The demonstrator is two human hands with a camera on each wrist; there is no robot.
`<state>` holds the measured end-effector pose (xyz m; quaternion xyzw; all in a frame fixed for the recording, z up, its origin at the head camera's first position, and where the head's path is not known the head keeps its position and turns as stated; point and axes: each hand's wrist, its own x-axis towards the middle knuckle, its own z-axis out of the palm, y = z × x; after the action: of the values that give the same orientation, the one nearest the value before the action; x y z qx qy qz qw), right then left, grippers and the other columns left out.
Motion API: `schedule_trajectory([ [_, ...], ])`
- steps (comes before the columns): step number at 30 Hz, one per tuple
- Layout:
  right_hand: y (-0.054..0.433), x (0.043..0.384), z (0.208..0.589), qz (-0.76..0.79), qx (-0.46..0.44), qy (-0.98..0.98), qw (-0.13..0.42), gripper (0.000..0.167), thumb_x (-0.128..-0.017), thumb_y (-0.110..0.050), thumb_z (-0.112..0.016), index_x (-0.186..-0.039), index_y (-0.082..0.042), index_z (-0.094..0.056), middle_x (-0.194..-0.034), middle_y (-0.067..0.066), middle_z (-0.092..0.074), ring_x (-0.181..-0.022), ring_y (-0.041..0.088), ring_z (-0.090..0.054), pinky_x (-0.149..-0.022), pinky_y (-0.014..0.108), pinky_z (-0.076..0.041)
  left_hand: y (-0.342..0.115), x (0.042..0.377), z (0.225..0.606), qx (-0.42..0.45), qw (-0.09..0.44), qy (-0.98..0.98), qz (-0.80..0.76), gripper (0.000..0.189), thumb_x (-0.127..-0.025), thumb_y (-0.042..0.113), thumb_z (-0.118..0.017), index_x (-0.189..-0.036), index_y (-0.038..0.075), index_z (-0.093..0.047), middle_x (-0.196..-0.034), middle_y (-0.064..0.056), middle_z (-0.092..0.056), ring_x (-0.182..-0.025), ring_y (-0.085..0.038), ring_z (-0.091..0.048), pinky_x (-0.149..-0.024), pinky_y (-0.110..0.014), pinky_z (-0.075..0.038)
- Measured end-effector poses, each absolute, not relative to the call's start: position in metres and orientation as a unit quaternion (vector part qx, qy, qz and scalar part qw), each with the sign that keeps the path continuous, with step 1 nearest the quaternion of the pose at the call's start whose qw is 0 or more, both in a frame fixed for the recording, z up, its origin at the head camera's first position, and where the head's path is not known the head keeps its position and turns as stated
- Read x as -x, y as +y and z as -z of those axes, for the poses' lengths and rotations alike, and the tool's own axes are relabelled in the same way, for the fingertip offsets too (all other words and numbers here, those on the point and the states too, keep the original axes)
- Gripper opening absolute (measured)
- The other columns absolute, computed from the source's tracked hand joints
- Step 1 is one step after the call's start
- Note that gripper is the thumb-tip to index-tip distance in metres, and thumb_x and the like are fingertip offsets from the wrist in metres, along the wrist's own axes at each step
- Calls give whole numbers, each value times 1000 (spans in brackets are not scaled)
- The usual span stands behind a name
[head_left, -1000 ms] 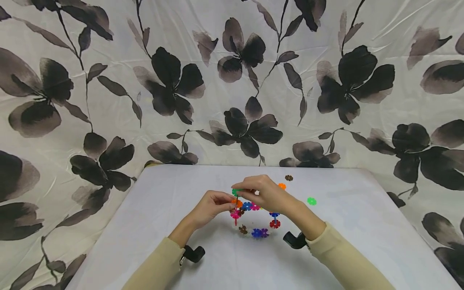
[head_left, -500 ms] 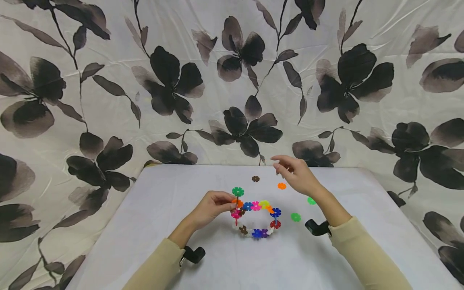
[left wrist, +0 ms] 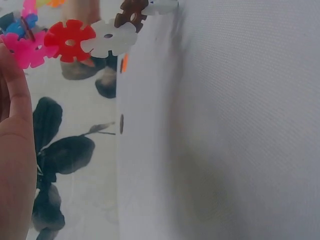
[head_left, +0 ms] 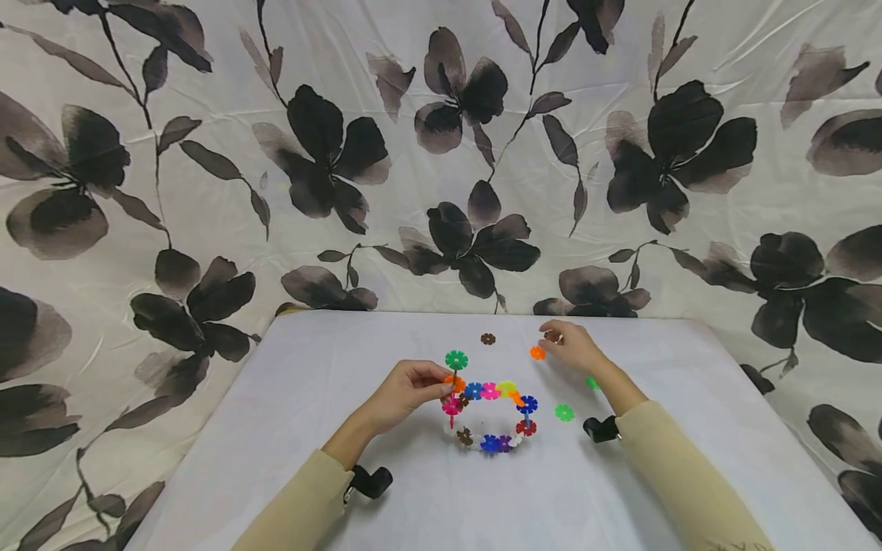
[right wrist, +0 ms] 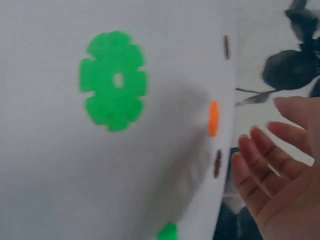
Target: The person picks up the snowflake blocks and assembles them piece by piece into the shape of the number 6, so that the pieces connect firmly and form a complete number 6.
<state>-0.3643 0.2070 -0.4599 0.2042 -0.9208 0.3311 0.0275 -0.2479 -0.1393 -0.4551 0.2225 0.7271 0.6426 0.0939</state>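
Observation:
A ring of interlocking snowflake discs in many colours stands on the table, with a blue disc (head_left: 490, 444) and a red disc (head_left: 526, 428) in its near side. My left hand (head_left: 409, 389) pinches the ring's left end at an orange disc (head_left: 455, 383). Above those fingers rises a green disc (head_left: 456, 360) on a dark upright disc. The left wrist view shows the ring's pink disc (left wrist: 35, 49), red disc and white disc (left wrist: 109, 36) beside the fingers. My right hand (head_left: 579, 350) reaches over a loose brown disc (head_left: 553, 337), its fingers loosely bent and holding nothing in the right wrist view.
Loose discs lie on the white table (head_left: 331, 344): another brown disc (head_left: 488, 339), an orange disc (head_left: 537, 353), a bright green disc (head_left: 564, 413) and a second green one (head_left: 592, 383) partly behind the right wrist. A floral cloth (head_left: 441, 168) hangs behind the table's back edge.
My right hand has let go of the upper green disc and moved right, rising, then lowering to the brown disc. My left hand keeps its pinch on the ring.

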Motion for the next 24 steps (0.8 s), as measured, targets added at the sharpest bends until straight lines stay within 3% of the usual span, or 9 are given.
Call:
schedule_trajectory([
  [6,196,370,476,-280,-175,-942,-64,43,-98,-18,-67,-134,5,-59,-108,19,-63,-96,32,-57,-91,51,-51,-139,247,454,-214,95,731,-641,21,-95,9,-74,-114,0,-73,-111,-10,-73,-96,-19,-71,-90,-30,-59],
  [14,191,373,481,-268,-141,-951,-61,37,-97,-13,-69,-129,4,-61,-113,20,-62,-102,33,-56,-100,52,-50,-138,248,453,-221,94,729,-641,24,-95,9,-73,-116,-2,-72,-112,-9,-73,-95,-18,-71,-90,-29,-58],
  [18,191,373,482,-277,-134,-950,-56,34,-97,-12,-69,-126,5,-61,-109,18,-62,-100,32,-56,-99,50,-51,-139,249,454,-227,93,726,-643,25,-95,9,-74,-116,-3,-71,-111,-9,-73,-95,-18,-71,-90,-30,-58],
  [24,193,371,484,-290,-136,-947,-42,25,-96,-11,-69,-114,6,-63,-96,14,-59,-90,28,-53,-87,44,-50,-139,249,455,-226,95,729,-639,23,-95,11,-74,-115,-1,-72,-109,-8,-74,-95,-17,-71,-90,-30,-59],
])
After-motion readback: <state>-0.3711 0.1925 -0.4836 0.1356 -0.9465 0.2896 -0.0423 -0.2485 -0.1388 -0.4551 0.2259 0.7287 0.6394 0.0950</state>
